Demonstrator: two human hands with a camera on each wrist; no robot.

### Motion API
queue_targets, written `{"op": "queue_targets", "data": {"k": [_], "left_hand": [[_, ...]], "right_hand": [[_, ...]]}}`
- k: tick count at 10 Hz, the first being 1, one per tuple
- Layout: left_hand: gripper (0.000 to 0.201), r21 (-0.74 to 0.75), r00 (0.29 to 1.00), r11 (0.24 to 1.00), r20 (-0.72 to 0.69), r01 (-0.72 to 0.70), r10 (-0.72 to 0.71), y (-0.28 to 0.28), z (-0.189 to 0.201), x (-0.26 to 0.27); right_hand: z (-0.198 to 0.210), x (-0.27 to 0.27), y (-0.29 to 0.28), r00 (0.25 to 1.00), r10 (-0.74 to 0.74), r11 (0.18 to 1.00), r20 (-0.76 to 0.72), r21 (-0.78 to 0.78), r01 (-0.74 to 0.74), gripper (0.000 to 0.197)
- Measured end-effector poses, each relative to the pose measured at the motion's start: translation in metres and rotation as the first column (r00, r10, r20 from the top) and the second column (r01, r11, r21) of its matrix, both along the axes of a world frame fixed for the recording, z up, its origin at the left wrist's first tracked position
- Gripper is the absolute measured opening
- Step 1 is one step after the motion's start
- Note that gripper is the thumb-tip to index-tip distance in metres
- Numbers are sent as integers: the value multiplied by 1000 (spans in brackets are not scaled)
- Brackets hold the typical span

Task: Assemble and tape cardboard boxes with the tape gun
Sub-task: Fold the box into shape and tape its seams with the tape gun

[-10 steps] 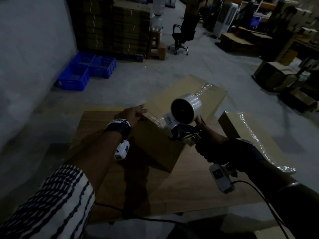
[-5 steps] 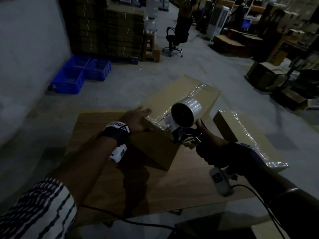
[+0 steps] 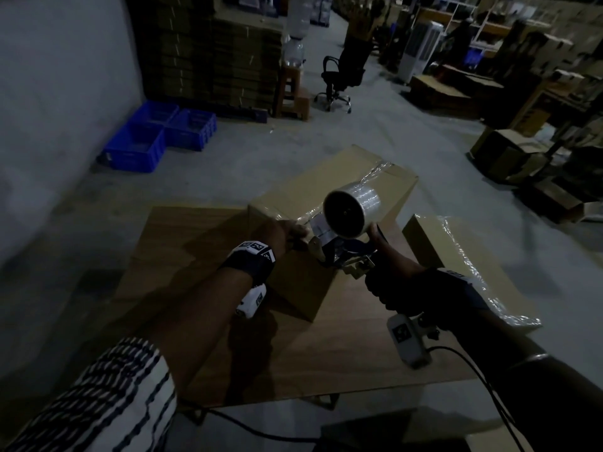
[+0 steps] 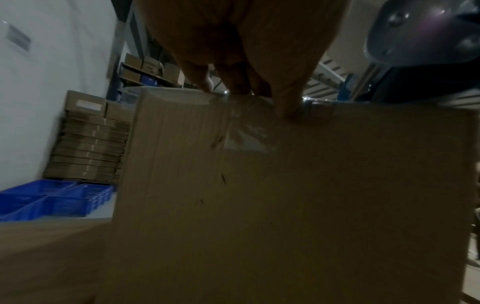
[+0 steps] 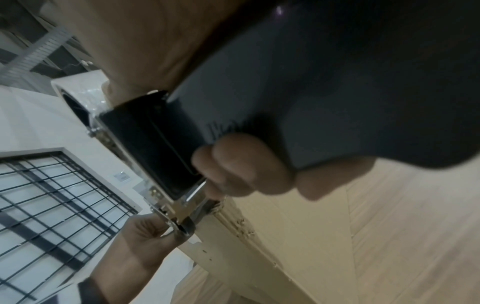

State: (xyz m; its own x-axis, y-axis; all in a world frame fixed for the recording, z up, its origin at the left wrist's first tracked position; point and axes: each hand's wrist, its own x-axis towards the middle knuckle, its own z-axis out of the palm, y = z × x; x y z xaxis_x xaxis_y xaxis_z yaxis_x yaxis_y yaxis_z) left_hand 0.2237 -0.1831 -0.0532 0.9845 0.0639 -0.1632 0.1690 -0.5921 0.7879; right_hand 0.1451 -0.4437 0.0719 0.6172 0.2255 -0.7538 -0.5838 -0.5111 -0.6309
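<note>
1. A dim warehouse is seen; a wooden bench (image 3: 208, 347) fills the frame's lower centre.
2. The box (image 3: 342, 187) at centre is already taped along its top seam.
3. The tape gun (image 3: 346, 236) is gripped by the right hand (image 3: 401, 288); the left hand (image 3: 280, 233) presses the tape end at the box's near edge with fingers bent; cutting seems left.

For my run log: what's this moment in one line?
right hand grips tape gun | left hand presses tape on box edge

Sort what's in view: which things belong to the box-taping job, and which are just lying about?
In use: tape gun, gripped by the right hand; cardboard box on the table, left hand at its taped edge.

Lying about: second taped box, blue crates, office chair.
</note>
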Motion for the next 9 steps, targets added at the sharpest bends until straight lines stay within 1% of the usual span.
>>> {"op": "queue_targets", "data": {"k": [1, 2, 3, 4, 5, 6, 7, 8, 9], "left_hand": [[17, -134, 998, 991, 50, -17, 24, -11, 16, -12], [39, 60, 993, 992, 45, -111, 109, -14, 26, -21], [38, -194, 988, 974, 71, -120, 136, -20, 28, -21], [43, -660, 969, 712, -112, -239, 222, -36, 44, -20], [42, -335, 980, 921, -54, -197, 190, -34, 43, -17], [43, 19, 999, 1000, 49, 24, -25, -26, 36, -15], [41, 182, 998, 981, 9, 63, -66, -19, 32, -15], [47, 195, 998, 981, 46, 23, -33, -23, 36, -19], [42, 196, 998, 979, 40, 48, -57, -35, 42, -29]], "right_hand": [[1, 1, 0, 1000, -6, 999, 3, 32, 6, 89], [0, 4, -2, 1000, 10, 998, 12, 66, -11, 85], [-1, 4, -7, 999, 46, 994, 26, 102, -48, 86], [-6, 3, -20, 994, 86, 990, 63, 108, -92, 85], [-16, 3, -37, 993, 88, 992, 85, 83, -95, 96], [-25, 1, -55, 985, 101, 991, 138, 70, -112, 119], [-33, -1, -61, 980, 94, 992, 176, 71, -108, 118], [-36, -1, -59, 959, 88, 993, 270, 50, -105, 129], [-41, 1, -59, 948, 87, 992, 306, 65, -112, 128]]}}
